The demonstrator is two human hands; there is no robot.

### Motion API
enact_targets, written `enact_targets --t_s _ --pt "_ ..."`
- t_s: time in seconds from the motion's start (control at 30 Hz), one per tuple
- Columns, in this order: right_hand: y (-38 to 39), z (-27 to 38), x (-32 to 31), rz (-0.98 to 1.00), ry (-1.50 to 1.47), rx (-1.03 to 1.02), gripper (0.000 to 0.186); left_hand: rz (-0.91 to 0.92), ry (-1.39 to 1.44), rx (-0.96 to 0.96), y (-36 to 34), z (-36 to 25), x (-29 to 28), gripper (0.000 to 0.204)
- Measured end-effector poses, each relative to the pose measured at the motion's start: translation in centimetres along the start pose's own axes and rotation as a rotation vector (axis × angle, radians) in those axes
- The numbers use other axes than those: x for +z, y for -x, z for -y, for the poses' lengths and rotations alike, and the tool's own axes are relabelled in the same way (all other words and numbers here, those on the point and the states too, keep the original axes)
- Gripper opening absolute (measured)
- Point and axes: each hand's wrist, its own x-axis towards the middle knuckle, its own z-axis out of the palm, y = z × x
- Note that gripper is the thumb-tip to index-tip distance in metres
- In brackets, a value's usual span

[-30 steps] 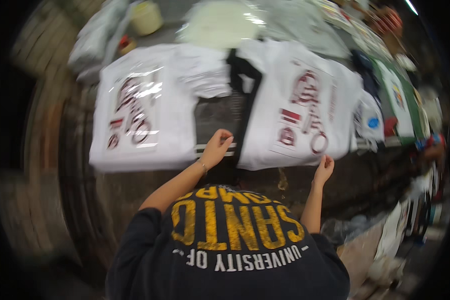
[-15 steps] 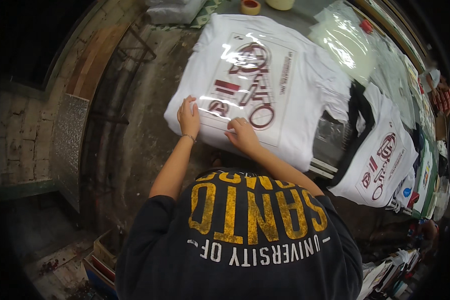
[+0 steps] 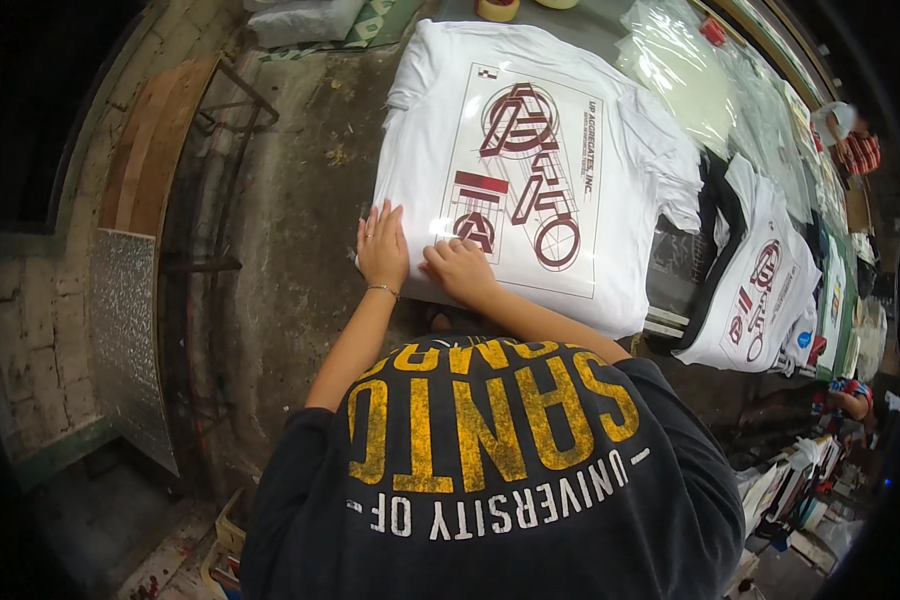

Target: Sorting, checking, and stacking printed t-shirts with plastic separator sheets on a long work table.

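Note:
A white T-shirt (image 3: 630, 130) lies spread before me, bearing a rectangular print or sheet with a maroon line design (image 3: 525, 180). My left hand (image 3: 382, 250) rests flat on the shirt's lower left, fingers extended and close together, a bracelet at the wrist. My right hand (image 3: 455, 270) is at the lower left corner of the printed rectangle, fingers curled; whether it grips an edge there is hidden. To the right, a second white T-shirt (image 3: 770, 330) with the same design lies on dark cloth.
Tape rolls (image 3: 495, 10), clear sheets (image 3: 670, 70) and folded bundles (image 3: 305, 20) lie along the back. A board on a metal frame (image 3: 140, 170) stands left. Another person (image 3: 855, 150) is at the far right. Stacked panels (image 3: 790, 480) stand lower right.
The view has swung left onto the left T-shirt. My hands, apart near the gap between the shirts a second ago, have moved onto that shirt's lower left, where they now sit close together.

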Motion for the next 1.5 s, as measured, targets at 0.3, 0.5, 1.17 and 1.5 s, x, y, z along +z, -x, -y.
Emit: enact_targets --t_s 0.3,0.5,1.17,1.5 --pt "-0.6 -11.1 -3.5 0.032 -0.51 0.591 0.016 0.021 -0.005 0.007 -0.1 -0.5 -0.7 0.033" --pt "-1.7 -27.3 -9.0 0.067 -0.315 0.727 0.027 0.11 -0.121 0.016 -2.4 -3.3 0.0 0.037" --pt "5.5 -27.8 -11.0 0.398 -1.276 1.034 0.027 0.297 0.002 0.021 -8.5 -16.0 9.8 0.085" --pt "-14.8 -56.0 -20.2 0.475 -0.555 0.773 0.03 0.396 -0.226 0.087 -8.7 -16.6 9.2 0.075"
